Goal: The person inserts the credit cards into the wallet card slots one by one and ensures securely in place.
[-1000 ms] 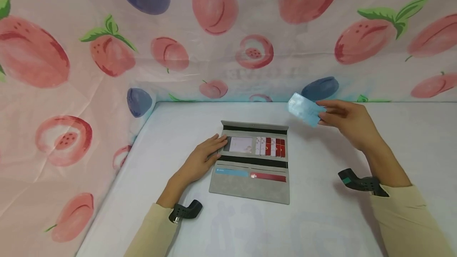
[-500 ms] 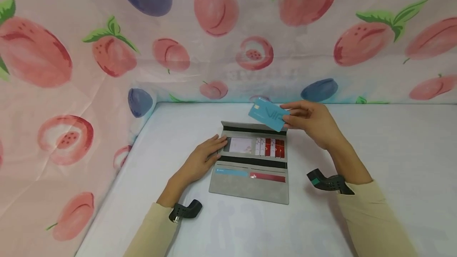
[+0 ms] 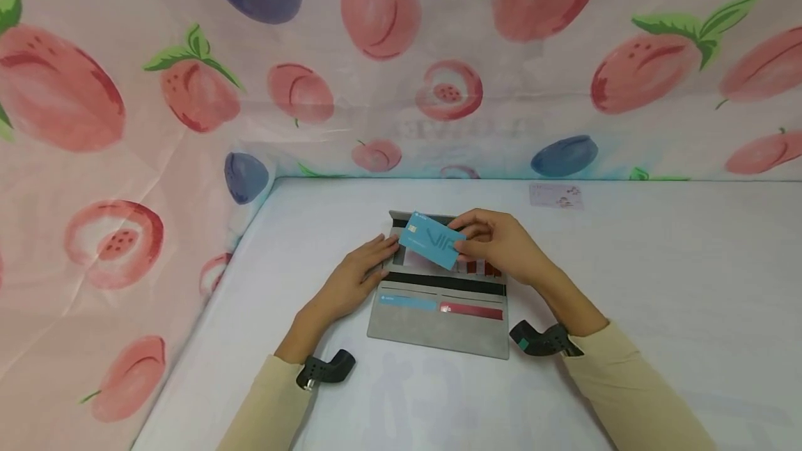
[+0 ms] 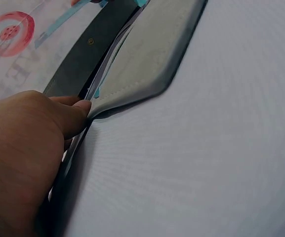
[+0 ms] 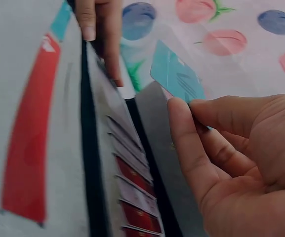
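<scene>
A grey long wallet [image 3: 438, 339] lies unfolded on the white table. Its upper half has a clear window and a column of slots with several red and pale cards [image 5: 135, 170]. In the lower half, a blue card [image 3: 407, 302] and a red card [image 3: 471, 310] peek from their slots. My right hand [image 3: 504, 246] pinches a light-blue card [image 3: 429, 239] marked "VIP" between thumb and fingers, tilted above the wallet's upper half and partly covering the window. My left hand [image 3: 347, 280] rests with fairly straight fingers on the wallet's left edge.
A pale, pinkish card [image 3: 555, 195] lies at the back right of the white table [image 3: 677, 277]. A fruit-printed cloth [image 3: 351, 96] hangs behind the table and along its left side. Each wrist wears a black camera.
My right hand has carried the light-blue card left and down, from the back right to above the wallet. The pale card behind is now uncovered. My left hand stays in place.
</scene>
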Demonstrator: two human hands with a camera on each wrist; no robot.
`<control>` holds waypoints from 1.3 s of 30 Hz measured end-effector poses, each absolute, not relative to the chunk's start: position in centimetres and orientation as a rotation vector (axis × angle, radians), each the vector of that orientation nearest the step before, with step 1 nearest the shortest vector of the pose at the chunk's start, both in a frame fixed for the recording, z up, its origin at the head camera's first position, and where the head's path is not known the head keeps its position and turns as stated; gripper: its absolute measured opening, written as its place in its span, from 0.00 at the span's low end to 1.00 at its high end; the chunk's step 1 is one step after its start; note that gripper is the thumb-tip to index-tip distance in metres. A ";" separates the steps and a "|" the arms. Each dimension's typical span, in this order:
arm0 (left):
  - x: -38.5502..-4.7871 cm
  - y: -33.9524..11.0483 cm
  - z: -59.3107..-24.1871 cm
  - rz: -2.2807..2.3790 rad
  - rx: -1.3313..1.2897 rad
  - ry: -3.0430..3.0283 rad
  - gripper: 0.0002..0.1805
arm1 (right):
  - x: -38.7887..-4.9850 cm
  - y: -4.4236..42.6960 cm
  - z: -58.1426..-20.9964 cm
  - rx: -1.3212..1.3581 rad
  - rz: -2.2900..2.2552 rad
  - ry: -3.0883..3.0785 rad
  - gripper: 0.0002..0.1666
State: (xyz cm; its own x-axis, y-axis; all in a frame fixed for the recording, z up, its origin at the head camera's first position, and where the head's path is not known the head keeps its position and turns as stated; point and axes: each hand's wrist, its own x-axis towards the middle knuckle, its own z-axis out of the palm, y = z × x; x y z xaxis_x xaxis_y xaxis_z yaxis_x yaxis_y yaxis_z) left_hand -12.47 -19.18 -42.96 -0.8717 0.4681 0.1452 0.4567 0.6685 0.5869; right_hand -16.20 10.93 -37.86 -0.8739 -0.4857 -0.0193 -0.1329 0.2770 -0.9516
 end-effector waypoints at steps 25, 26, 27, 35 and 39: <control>-12.5 -19.3 -42.8 1.010 0.765 2.861 0.27 | -14.9 8.0 -39.8 -0.606 -1.574 2.218 0.18; -12.5 -19.3 -42.8 1.006 0.766 2.864 0.27 | -14.8 8.0 -39.7 -0.608 -1.565 2.226 0.18; -12.5 -19.3 -42.8 1.006 0.765 2.864 0.27 | -14.8 7.9 -39.7 -0.610 -1.558 2.233 0.18; -12.5 -19.3 -42.8 0.996 0.759 2.871 0.28 | -14.6 7.8 -39.7 -0.680 -1.498 2.284 0.17; -12.5 -19.2 -42.7 1.006 0.746 2.865 0.27 | -14.6 7.7 -39.8 -0.709 -1.449 2.318 0.15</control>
